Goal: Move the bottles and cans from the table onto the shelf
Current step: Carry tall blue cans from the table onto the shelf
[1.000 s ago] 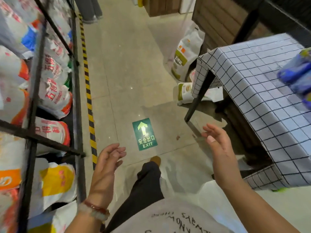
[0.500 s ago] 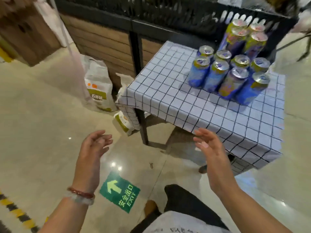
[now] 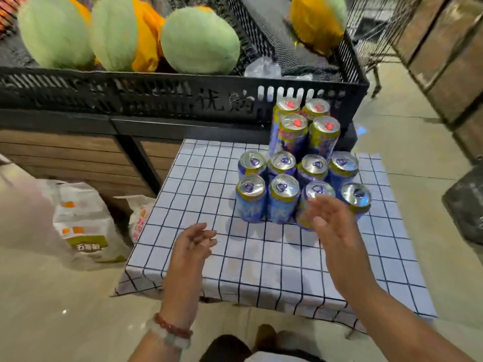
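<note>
Both hands are out over the table [image 3: 261, 265], neither holding anything. The right hand [image 3: 332, 226] has its fingers spread loose, right in front of the cans [image 3: 300, 184], blocking the lower part of one front can [image 3: 317, 194]; whether it touches is unclear. The left hand [image 3: 190, 246], fingers loosely curled, hangs to the left of the cans, apart from them. Labels are blurred. Behind the cans, tall cans [image 3: 305, 126] stand partly hidden.

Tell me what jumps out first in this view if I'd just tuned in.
A tight cluster of blue-and-yellow cans stands on the far right part of the checked tablecloth, tall ones behind short ones. The right hand reaches open toward the front row. Behind, big green melons fill a black crate.
</note>
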